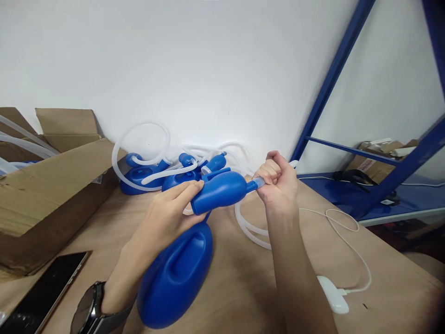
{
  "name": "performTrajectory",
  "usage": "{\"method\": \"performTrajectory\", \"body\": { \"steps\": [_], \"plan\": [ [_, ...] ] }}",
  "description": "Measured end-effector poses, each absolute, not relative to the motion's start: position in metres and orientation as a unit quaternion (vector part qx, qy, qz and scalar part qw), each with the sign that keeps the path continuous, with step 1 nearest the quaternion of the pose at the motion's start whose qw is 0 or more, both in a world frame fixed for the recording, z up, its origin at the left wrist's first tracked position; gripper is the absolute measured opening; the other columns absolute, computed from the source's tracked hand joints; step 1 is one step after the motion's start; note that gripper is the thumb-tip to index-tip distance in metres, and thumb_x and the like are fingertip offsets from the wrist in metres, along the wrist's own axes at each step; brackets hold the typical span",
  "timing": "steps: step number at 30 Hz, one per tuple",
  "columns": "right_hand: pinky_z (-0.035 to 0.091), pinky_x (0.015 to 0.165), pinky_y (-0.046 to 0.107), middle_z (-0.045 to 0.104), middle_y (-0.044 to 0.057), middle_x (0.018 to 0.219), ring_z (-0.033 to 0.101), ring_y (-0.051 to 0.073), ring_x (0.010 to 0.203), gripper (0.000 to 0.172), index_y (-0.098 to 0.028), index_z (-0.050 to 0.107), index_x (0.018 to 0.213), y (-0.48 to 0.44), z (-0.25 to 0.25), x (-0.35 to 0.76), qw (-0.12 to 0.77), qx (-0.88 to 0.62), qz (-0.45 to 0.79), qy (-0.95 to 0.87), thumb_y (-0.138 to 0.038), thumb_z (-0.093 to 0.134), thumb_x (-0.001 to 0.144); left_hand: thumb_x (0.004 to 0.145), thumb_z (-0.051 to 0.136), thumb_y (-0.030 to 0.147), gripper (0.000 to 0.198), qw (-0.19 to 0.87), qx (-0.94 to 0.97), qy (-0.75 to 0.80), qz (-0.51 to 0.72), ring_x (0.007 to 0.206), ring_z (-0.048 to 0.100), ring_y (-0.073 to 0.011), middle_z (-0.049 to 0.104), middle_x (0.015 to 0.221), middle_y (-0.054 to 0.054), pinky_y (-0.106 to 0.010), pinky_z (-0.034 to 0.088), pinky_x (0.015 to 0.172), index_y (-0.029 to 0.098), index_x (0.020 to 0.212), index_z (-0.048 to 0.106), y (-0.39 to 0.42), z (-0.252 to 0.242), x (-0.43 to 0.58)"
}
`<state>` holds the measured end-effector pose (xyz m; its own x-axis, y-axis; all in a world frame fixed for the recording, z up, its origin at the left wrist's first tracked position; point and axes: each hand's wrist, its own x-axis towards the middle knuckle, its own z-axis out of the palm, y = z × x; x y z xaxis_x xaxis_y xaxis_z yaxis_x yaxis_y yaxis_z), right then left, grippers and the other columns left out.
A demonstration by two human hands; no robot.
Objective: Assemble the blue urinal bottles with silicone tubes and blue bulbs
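Note:
A blue plastic bottle-shaped piece (pixel 222 191) is held near its wide end by my left hand (pixel 174 206), thumb and fingers around it. Its narrow spout points right, into the end of a clear white tube (pixel 259 182). My right hand (pixel 280 181) is closed on that tube just beside the spout. Below my left hand lies a larger blue container (pixel 179 273) with a recessed handle, on the wooden table. Loops of the white tube (pixel 255 234) hang behind my right wrist.
Several blue containers (pixel 139 178) with coiled white tubes stand against the wall. An open cardboard box (pixel 69 185) is at the left, with a phone (pixel 48 292) before it. A white device (pixel 333 294) with a cable lies right. Blue metal shelving (pixel 333 79) rises beyond the table.

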<state>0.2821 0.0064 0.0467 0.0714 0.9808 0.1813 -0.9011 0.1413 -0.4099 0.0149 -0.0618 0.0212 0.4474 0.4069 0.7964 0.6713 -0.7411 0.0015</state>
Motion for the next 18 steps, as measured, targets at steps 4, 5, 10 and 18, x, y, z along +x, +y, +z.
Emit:
{"method": "performTrajectory", "body": {
  "steps": [4,5,10,18],
  "plan": [
    [0.024,0.029,0.016,0.014,-0.015,0.046,0.022,0.006,0.030,0.024,-0.025,0.047,0.081,0.010,0.051,0.300,0.734,-0.083,0.659,-0.139,-0.016,0.048,0.103,0.096,0.071,0.020,0.042,0.284,-0.820,-0.253,-0.429,0.130,0.068,-0.0320,0.069,0.142,-0.017,-0.040,0.058,0.106,0.020,0.136,0.060,-0.058,0.021,-0.003],
    [0.024,0.029,0.016,0.014,-0.015,0.046,0.021,0.006,0.030,0.025,-0.025,0.046,0.081,0.012,0.052,0.306,0.744,-0.072,0.653,-0.118,-0.018,0.044,0.104,0.096,0.072,0.025,0.041,0.278,-0.820,-0.271,-0.420,0.128,0.069,-0.0319,0.070,0.141,-0.015,-0.040,0.058,0.105,0.021,0.136,0.061,-0.058,0.024,-0.009],
    [0.048,0.041,0.020,0.041,-0.012,0.060,0.047,0.008,0.041,0.014,-0.025,0.050,0.096,0.021,0.049,0.313,0.783,-0.050,0.616,-0.061,-0.036,0.054,0.104,0.085,0.069,0.069,0.062,0.091,-0.779,-0.550,-0.289,0.086,0.077,-0.0290,0.080,0.100,-0.005,-0.035,0.056,0.073,0.024,0.126,0.067,-0.055,0.047,-0.044],
    [0.062,0.062,0.033,0.066,0.003,0.095,0.071,0.019,0.084,0.047,-0.026,0.051,0.102,0.050,0.014,0.251,0.676,-0.218,0.702,-0.053,-0.070,0.062,0.093,0.072,0.065,0.082,0.077,-0.144,-0.699,-0.685,-0.144,0.082,0.071,-0.0273,0.077,0.093,-0.004,-0.032,0.053,0.072,0.020,0.117,0.074,-0.040,0.044,-0.097]
  ]
}}
